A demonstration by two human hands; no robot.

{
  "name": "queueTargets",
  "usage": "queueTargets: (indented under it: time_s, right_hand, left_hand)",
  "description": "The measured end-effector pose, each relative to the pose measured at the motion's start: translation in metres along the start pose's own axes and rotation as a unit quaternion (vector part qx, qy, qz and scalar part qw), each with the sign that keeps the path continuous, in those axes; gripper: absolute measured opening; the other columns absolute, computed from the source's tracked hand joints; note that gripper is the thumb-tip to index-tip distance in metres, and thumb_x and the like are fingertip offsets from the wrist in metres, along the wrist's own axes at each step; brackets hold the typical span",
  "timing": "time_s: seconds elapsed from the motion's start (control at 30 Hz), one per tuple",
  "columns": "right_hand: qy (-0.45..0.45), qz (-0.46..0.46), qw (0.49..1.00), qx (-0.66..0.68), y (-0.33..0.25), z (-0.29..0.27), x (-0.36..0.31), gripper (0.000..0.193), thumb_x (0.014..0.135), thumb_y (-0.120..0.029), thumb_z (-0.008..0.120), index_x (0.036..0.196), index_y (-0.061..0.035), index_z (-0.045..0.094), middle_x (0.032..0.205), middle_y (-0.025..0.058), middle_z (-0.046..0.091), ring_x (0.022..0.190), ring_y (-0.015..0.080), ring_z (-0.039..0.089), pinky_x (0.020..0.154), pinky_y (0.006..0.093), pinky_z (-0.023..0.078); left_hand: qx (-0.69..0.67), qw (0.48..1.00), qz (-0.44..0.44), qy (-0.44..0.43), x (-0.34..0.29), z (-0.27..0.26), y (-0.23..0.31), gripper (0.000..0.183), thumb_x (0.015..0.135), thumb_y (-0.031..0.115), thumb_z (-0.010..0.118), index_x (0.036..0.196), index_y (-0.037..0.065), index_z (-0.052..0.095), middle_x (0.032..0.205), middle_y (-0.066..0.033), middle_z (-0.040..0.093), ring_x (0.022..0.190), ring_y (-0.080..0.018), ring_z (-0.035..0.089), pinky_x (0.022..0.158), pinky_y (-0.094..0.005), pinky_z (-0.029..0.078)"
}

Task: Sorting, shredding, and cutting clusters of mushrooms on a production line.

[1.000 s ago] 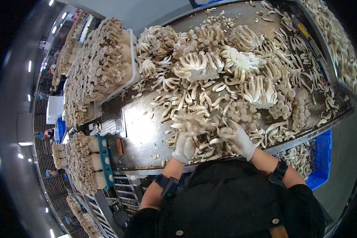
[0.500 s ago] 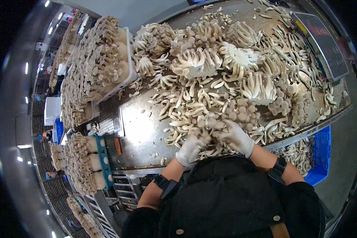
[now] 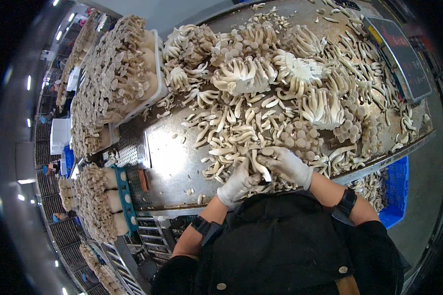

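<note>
Both my hands wear white gloves and meet over loose mushrooms at the table's near edge. Between them a long pale mushroom (image 3: 259, 166) slants down, its thick stem end toward me. My right hand (image 3: 291, 167) has its fingertips closed at this mushroom's upper part. My left hand (image 3: 237, 185) is curled low beside the stem; its fingertips are partly hidden, and what they hold cannot be made out. Loose mushrooms (image 3: 241, 135) spread just beyond my hands. Farther off lie big mushroom clumps (image 3: 243, 76) with white cut bases, and a brown-capped cluster (image 3: 299, 137) rests near my right hand.
A white crate (image 3: 158, 64) of uncut mushrooms stands at the left, above a teal rack (image 3: 124, 199) of mushroom blocks. A brown-handled knife (image 3: 143, 180) lies on the metal table (image 3: 170, 152). A scale (image 3: 398, 59) sits far right; a blue basket (image 3: 396, 194) stands below the right edge.
My hands, blurred over the pile before, are now steadier, with a single long mushroom showing between them. My right hand has shifted slightly left. The view has tilted a little.
</note>
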State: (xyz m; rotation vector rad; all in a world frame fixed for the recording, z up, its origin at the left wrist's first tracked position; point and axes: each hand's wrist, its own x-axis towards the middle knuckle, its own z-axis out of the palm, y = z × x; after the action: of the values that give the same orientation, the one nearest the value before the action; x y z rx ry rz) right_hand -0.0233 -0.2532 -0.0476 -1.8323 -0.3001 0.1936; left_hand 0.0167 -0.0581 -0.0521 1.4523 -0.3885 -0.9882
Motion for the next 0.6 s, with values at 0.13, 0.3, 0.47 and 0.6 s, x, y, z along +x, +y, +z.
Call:
queueTargets:
  time_s: [0.13,0.3,0.47,0.6]
  right_hand:
    - [0.049,0.282,0.798,0.530,-0.003,-0.012,0.001,0.027,0.085,0.000,0.060,0.110,0.0009,0.051,0.098,0.0040,0.057,0.085,0.0096,0.057,0.067,0.0223,0.046]
    - [0.115,0.207,0.912,0.334,-0.006,-0.006,0.003,0.039,0.081,0.000,0.064,0.118,0.0002,0.051,0.105,0.0036,0.057,0.092,0.0111,0.056,0.082,0.0256,0.048]
    - [0.089,0.210,0.879,0.419,-0.009,-0.007,0.001,0.042,0.079,-0.004,0.068,0.118,0.0008,0.052,0.108,0.0042,0.058,0.093,0.0104,0.055,0.083,0.0250,0.045]
    - [0.102,0.238,0.853,0.452,0.003,-0.006,0.002,0.039,0.080,-0.006,0.068,0.116,0.0005,0.053,0.108,0.0036,0.058,0.095,0.0091,0.054,0.083,0.0238,0.045]
  left_hand:
    - [-0.293,0.939,-0.082,0.162,0.012,-0.006,0.011,0.040,0.087,0.010,0.059,0.123,0.004,0.043,0.102,-0.0042,0.057,0.082,-0.0114,0.056,0.066,-0.0233,0.048]
    - [-0.307,0.942,-0.043,0.127,0.006,-0.016,-0.009,0.050,0.087,0.005,0.055,0.134,0.008,0.037,0.125,-0.0038,0.051,0.102,-0.0130,0.054,0.083,-0.0240,0.047]
    - [-0.350,0.918,-0.065,0.173,0.014,-0.004,0.000,0.038,0.082,-0.005,0.056,0.118,0.000,0.045,0.111,-0.0033,0.053,0.089,-0.0107,0.055,0.072,-0.0243,0.048]
    - [-0.257,0.941,-0.117,0.188,0.013,-0.020,-0.015,0.033,0.087,0.008,0.057,0.117,0.003,0.047,0.102,-0.0082,0.057,0.092,-0.0114,0.057,0.073,-0.0229,0.050]
